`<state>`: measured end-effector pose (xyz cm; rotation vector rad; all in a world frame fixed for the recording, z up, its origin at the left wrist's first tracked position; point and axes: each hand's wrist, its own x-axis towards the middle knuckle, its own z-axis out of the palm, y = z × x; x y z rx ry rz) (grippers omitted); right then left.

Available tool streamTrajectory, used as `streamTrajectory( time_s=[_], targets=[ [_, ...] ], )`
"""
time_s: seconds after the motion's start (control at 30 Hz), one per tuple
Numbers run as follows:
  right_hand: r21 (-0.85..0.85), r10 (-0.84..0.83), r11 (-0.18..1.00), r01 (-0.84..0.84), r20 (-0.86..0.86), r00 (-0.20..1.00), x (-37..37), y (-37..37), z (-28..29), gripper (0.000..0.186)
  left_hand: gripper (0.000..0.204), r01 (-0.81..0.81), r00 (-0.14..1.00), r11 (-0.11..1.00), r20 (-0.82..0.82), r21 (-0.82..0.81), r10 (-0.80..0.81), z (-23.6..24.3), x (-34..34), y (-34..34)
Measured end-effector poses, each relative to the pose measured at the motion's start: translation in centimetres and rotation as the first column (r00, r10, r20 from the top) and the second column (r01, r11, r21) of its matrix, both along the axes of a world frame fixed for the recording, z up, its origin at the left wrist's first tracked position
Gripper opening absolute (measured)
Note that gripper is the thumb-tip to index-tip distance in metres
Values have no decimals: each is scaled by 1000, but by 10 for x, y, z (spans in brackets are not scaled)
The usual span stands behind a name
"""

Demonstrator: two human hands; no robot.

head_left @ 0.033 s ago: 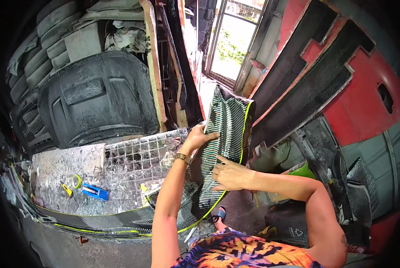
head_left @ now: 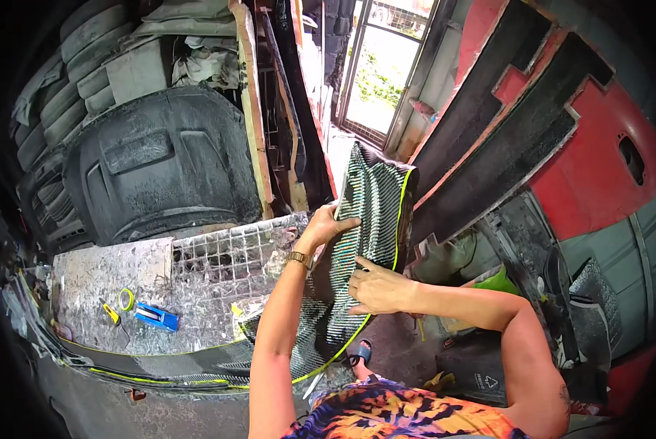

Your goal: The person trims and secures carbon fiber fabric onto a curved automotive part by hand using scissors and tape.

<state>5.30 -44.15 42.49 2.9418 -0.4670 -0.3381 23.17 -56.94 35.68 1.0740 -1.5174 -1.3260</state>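
A long curved mould lined with dark woven carbon fibre cloth, edged with yellow-green tape, rises in front of me and sweeps away to the left. My left hand, below a gold wristwatch, grips the cloth-covered left edge; its thumb lies across the weave and the other fingers are partly hidden. Lower and to the right, my right hand rests against the weave with fingers spread. Its index finger points forward onto the surface, the other fingers are bent, and nothing shows in the hand.
A stained workbench holds a blue tool, a yellow-green tape roll and a yellow cutter. Behind stands a dark hood panel. Long black moulds lean at right by a red panel.
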Motion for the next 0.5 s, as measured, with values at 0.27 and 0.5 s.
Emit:
streamTrajectory(
  time_s=[0.27,0.5],
  targets=[
    [74,-61,995,65,-50,997,-1,-1,5,54,39,41,987,998,-157,36,-35,-5,-13,-45],
    [30,-16,999,18,-45,999,10,2,6,50,51,-99,962,983,237,-153,133,13,6,-57]
  ],
)
